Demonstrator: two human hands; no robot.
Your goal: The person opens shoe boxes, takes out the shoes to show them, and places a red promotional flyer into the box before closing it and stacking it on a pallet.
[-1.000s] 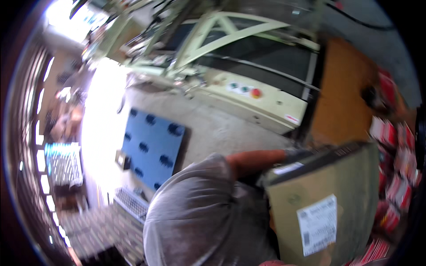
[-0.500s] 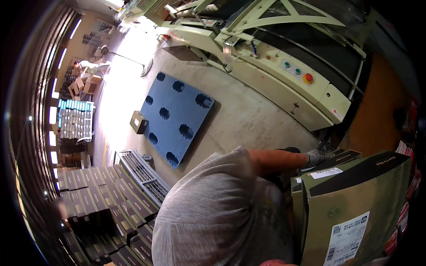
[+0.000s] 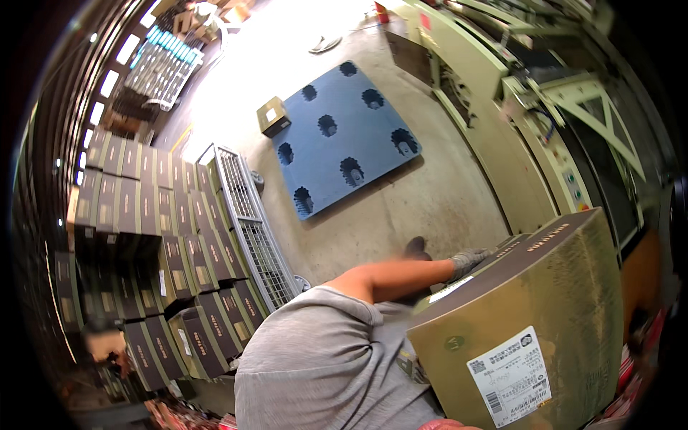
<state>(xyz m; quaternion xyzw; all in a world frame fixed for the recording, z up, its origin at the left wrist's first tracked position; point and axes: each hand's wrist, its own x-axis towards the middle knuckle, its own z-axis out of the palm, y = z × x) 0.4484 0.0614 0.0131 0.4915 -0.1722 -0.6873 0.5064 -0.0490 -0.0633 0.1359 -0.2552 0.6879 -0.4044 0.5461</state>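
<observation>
My left hand (image 3: 469, 263), in a grey knitted glove, reaches out from a grey short sleeve and grips the far side of a stack of green and dark brown cardboard boxes. The nearest cardboard box (image 3: 516, 322) is large and carries a white printed label on its facing side. Behind it, part of another cardboard box (image 3: 505, 247) shows beside the glove. Most of my left fingers are hidden by the boxes. The boxes are close against my body at the right. My right hand is out of sight.
A blue plastic pallet (image 3: 344, 136) lies on the concrete floor, a small box (image 3: 274, 117) at its corner. To the left, a wire-mesh cart (image 3: 251, 222) stands beside stacked shoebox-like cartons (image 3: 136, 186). A pale green conveyor machine (image 3: 494, 136) runs along the right.
My view has swung left, bringing more of the stacked cartons into sight. The boxes at my left hand have turned along with my body, away from the machine's control panel.
</observation>
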